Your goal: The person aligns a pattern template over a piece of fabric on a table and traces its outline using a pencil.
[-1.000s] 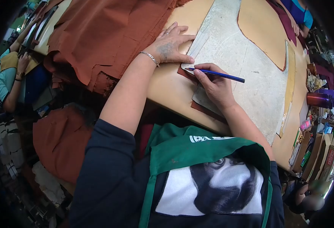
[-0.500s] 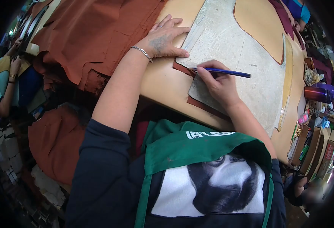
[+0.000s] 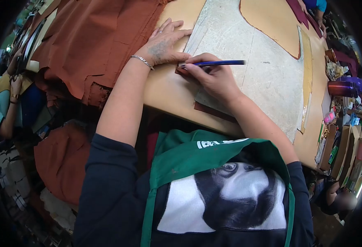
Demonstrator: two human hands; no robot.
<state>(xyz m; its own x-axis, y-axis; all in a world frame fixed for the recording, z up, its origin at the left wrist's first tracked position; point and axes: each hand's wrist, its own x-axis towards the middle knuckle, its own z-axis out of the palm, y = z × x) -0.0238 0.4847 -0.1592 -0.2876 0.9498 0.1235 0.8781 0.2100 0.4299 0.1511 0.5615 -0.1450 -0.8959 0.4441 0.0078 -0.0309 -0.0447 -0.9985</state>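
Note:
My right hand [image 3: 214, 76] is closed round a dark blue pen [image 3: 226, 63], its tip at the lower left corner of a grey-white flat pattern piece [image 3: 247, 53]. My left hand [image 3: 164, 43] lies with fingers spread across the pattern's left edge and the bare tabletop [image 3: 164, 88]. Beneath the pattern, strips of rust-brown material [image 3: 214, 112] stick out along the near edge. The material right at the pen tip is partly hidden by my right fingers.
Rust-brown sheets [image 3: 94, 37] cover the table's left part. At the right edge stand a dark red tumbler [image 3: 342, 89] and cardboard boxes [image 3: 345, 154]. A person in light blue [image 3: 2, 103] is at the far left; another person's arm [image 3: 319, 18] shows at the upper right.
My right hand and the pen have moved left along the pattern's near edge, closer to my left thumb. The whole view has shifted slightly.

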